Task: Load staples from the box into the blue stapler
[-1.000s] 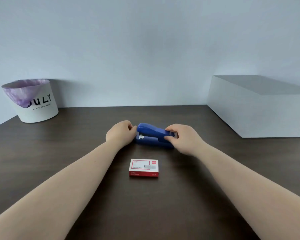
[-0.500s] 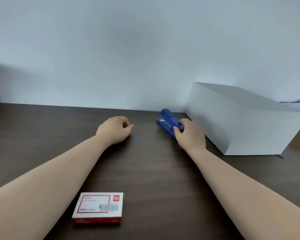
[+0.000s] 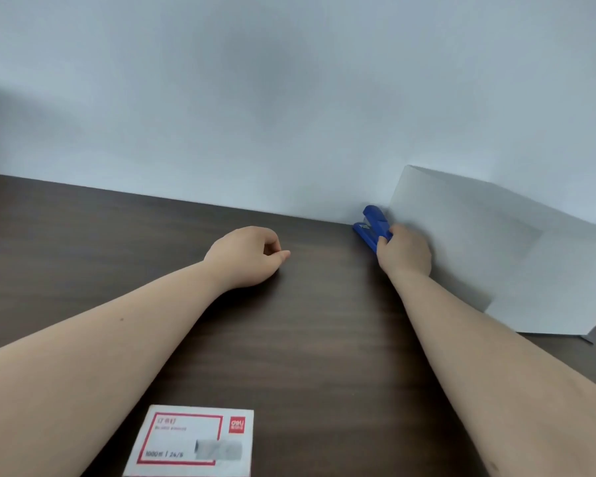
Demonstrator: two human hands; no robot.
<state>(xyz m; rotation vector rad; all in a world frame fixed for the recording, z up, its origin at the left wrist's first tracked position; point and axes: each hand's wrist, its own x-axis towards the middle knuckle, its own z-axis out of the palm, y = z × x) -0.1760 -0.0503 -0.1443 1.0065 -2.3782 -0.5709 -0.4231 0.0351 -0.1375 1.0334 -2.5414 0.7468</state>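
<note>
The blue stapler point(image 3: 372, 225) lies on the dark wooden table point(image 3: 307, 339), far back beside the wall and right against a white box. My right hand point(image 3: 405, 253) grips its near end, fingers wrapped over the top. My left hand point(image 3: 248, 256) rests on the table to the left of the stapler, loosely curled with nothing in it. The white and red staple box point(image 3: 191, 442) lies closed at the bottom edge of the view, between my forearms.
A large white box point(image 3: 496, 256) stands on the right side of the table, touching the stapler. The pale wall point(image 3: 255, 98) runs behind the table's far edge.
My right hand has carried the stapler away from the table's middle, back and right to the white box. My left hand let go of it and stayed behind. The view shifted right, losing the bin.
</note>
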